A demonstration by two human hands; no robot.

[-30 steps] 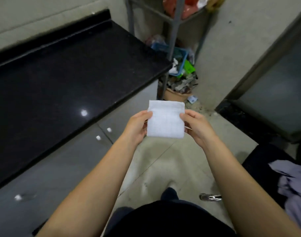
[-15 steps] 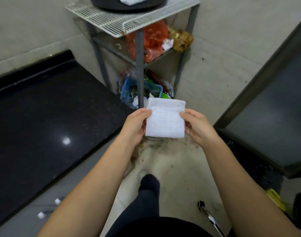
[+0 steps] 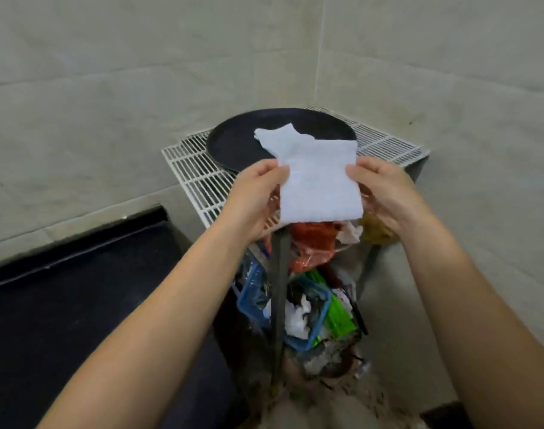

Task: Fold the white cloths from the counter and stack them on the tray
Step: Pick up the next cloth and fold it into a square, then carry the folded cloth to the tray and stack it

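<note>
**Folded cloth held in both hands before the tray**

Held between two bare hands, at the centre: a white folded cloth (image 3: 320, 184), roughly rectangular, facing the camera. Left hand (image 3: 252, 196) closed on its left edge, thumb on the front, fingers behind. Right hand (image 3: 385, 193) closed on its right edge in the same way. Both forearms reaching up from the bottom corners.

Just beyond the grip, and partly hidden by the held cloth: a round black tray (image 3: 233, 147) resting on a white wire rack (image 3: 196, 178). On the tray, another white cloth (image 3: 276, 137), its near edge overlapped in view by the top of the held one; cannot tell whether the two touch.

Below the grip, under the rack's top: a red plastic bag (image 3: 314, 246), crumpled white paper, something yellowish to the right. Lower still: a blue basket (image 3: 252, 308) full of clutter, with green packaging (image 3: 338, 317) beside it.

Left of the grip and lower: the black desk (image 3: 63, 305), ending at the rack. Behind everything: pale tiled walls meeting in a corner.
</note>
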